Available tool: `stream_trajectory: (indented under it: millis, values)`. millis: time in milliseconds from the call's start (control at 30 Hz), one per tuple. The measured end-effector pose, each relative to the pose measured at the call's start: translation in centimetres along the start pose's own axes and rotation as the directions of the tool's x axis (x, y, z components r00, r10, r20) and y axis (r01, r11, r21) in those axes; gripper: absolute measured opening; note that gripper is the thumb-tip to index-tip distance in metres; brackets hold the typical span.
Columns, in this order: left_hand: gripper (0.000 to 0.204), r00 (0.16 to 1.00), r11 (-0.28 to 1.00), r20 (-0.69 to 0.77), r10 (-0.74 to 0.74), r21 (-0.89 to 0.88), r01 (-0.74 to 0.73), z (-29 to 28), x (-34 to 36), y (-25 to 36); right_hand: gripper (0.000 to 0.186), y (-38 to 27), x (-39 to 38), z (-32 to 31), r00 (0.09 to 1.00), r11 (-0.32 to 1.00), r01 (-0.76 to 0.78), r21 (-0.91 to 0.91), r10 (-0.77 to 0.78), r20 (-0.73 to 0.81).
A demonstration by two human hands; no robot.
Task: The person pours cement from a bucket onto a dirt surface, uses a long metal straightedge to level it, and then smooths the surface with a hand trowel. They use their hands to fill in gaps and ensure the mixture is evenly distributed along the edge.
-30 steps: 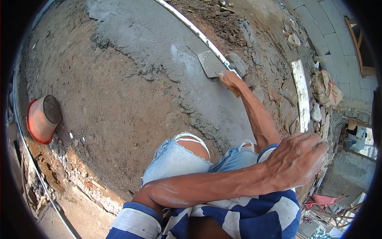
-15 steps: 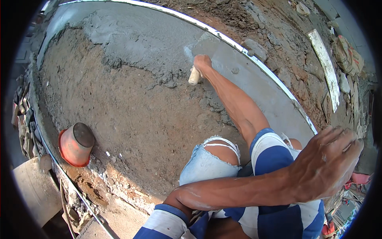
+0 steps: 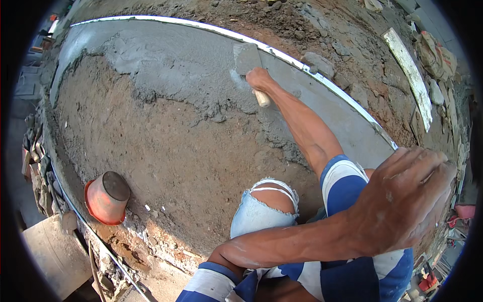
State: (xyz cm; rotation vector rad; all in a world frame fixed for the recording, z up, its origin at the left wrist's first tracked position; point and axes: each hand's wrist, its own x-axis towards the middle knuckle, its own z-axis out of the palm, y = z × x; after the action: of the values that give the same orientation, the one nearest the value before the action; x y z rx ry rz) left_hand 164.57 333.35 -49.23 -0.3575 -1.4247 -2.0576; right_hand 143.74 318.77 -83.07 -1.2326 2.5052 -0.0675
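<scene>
My right hand (image 3: 258,78) is closed around the pale wooden handle of a trowel (image 3: 247,58). Its flat, cement-smeared blade lies on wet grey mortar (image 3: 171,53) just inside a long white edging strip (image 3: 221,34). My left arm crosses in front of me to the right. At its end, close to the camera, my left hand (image 3: 402,201) has its fingers curled in. Its palm side is hidden, so I cannot make out whether it holds anything.
An orange-red bucket (image 3: 105,198) with a grey base lies tipped on rough brown ground (image 3: 166,151) at the left. Beyond the strip are soil, stones, a whitish board (image 3: 410,78) and a crumpled sack (image 3: 436,58). Rubble (image 3: 40,181) lines the far left.
The trowel has turned: its handle end swung from left to right, and the blade now shows beyond my hand. My left hand stays curled. The whole view has shifted slightly.
</scene>
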Motion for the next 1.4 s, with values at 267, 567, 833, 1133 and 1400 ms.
stream_trajectory:
  millis: [267,567,833,1133,1400]
  values:
    - [0.028,1.000,0.998,-0.016,0.000,0.069,0.001,0.0,0.6,-1.3,0.030,-2.6,2.1,-2.5,0.992,0.977,-0.120,0.175,0.111,0.063]
    - [0.025,0.999,0.994,0.002,-0.053,0.096,0.052,0.7,1.0,-2.2,0.028,8.4,-2.8,-1.4,0.880,0.974,-0.221,0.056,0.174,0.441]
    - [0.028,0.995,0.989,0.079,-0.058,0.144,0.046,1.5,0.1,-2.2,0.034,12.8,-12.2,-0.9,0.892,0.947,-0.302,0.110,0.240,0.384]
    - [0.021,0.997,0.985,0.066,-0.048,0.170,0.036,1.5,-0.7,-2.2,0.036,4.5,-15.4,2.4,0.860,0.418,-0.476,0.774,0.404,0.311]
    - [0.026,0.999,0.981,0.003,-0.049,0.186,0.048,-0.8,0.7,-0.8,0.018,-3.8,0.5,3.4,0.997,0.997,0.079,0.021,-0.079,0.004]
